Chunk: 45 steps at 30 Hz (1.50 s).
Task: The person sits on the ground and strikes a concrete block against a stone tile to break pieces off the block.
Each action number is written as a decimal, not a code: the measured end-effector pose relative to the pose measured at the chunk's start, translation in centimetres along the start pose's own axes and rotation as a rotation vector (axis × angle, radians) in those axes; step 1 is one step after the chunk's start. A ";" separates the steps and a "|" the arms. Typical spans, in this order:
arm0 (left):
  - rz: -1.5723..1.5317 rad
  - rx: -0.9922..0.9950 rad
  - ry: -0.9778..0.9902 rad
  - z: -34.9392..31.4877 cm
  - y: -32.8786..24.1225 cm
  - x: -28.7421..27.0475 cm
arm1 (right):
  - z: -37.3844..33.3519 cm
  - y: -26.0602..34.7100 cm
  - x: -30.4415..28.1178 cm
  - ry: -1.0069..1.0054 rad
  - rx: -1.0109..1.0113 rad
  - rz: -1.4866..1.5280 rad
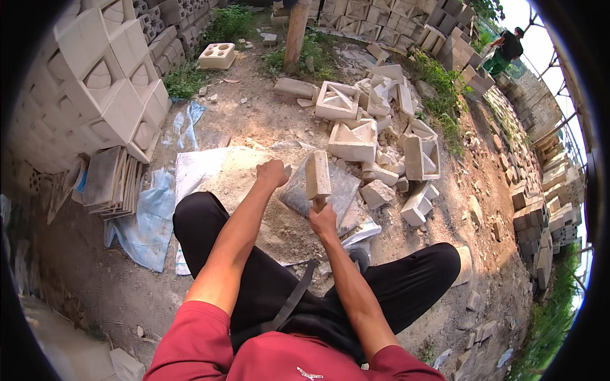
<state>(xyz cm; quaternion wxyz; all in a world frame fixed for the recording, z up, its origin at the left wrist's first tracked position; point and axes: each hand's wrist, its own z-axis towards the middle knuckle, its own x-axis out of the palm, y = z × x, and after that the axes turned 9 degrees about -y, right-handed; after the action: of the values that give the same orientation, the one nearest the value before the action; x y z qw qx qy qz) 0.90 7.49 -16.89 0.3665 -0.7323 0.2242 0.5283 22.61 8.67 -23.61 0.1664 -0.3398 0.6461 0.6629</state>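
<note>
My right hand is wrapped round the short handle of a wooden mallet, whose long blocky head stands up above the fist. Behind the mallet lies a flat grey slab on the ground. My left hand is closed over the heap of pale crushed rubble. A small pale edge shows beside its fingers, but what it holds is too hidden to name. The rubble is spread on a white sack sheet in front of my bent legs.
Broken cream decorative blocks lie piled beyond the slab. Stacked blocks rise at the left, above leaning thin boards and a blue sheet. A wooden post stands ahead. Another person is far off at the right.
</note>
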 end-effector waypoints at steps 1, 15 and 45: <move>0.000 -0.012 0.005 0.1 0.6 -0.1 | -0.1 0.6 0.5 -0.013 0.007 0.026; 0.147 0.151 0.190 -2.1 1.6 1.8 | 0.7 0.4 1.3 0.127 -0.050 -0.141; 0.271 0.258 0.236 -2.9 -0.7 1.1 | 4.1 -5.8 -1.3 0.662 0.499 0.548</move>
<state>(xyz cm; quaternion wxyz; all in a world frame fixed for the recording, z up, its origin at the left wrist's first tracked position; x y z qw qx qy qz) 3.55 5.80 -17.19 0.3542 -0.6993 0.4277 0.4502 26.35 13.60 -27.36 -0.1518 -0.2995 0.8689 0.3637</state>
